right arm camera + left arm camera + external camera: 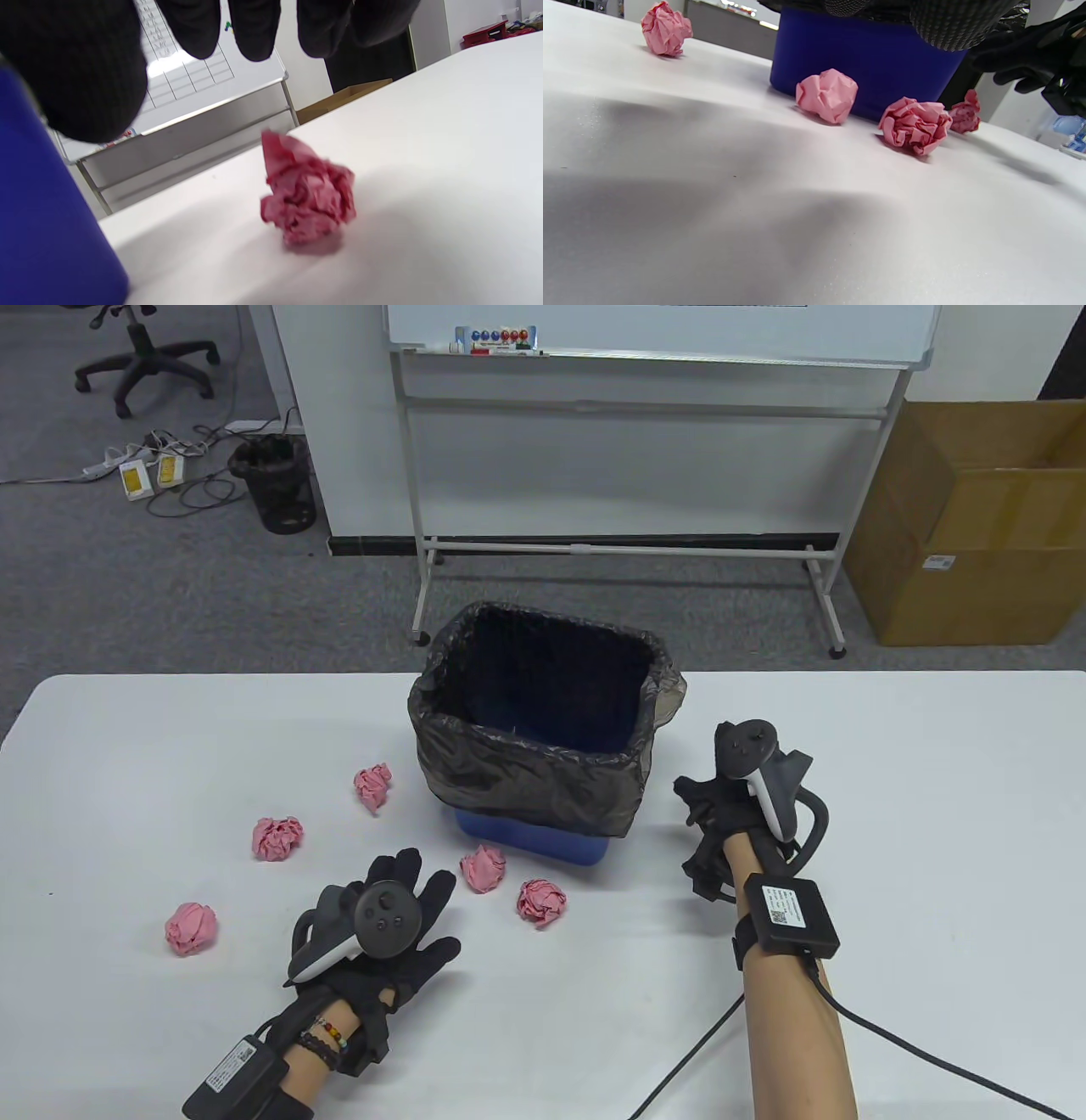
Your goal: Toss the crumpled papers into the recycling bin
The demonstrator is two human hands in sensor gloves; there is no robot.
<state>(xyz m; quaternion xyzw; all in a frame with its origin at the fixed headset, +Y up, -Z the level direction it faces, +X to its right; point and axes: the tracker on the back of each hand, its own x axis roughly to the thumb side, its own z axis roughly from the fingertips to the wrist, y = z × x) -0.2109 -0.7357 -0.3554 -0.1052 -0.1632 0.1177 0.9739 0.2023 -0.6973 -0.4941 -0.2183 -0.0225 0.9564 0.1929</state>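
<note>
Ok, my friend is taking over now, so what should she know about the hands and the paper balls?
Left hand: holds nothing, fingers spread.
Right hand: holds nothing, fingers hanging above the sixth ball, right of the bin, not touching it.
Five pink balls lie on the table, left of and in front of the bin.
Done: no pink shows inside the bin.
Left: all six to toss.

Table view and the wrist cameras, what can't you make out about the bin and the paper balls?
- Bin interior: in the table view the black liner leaves the bottom dark, so paper inside cannot be told.
- Sixth paper ball: hidden by the right hand in the table view, blurred in the right wrist view.
- Left hand fingers: cut off by the top edge in the left wrist view.
</note>
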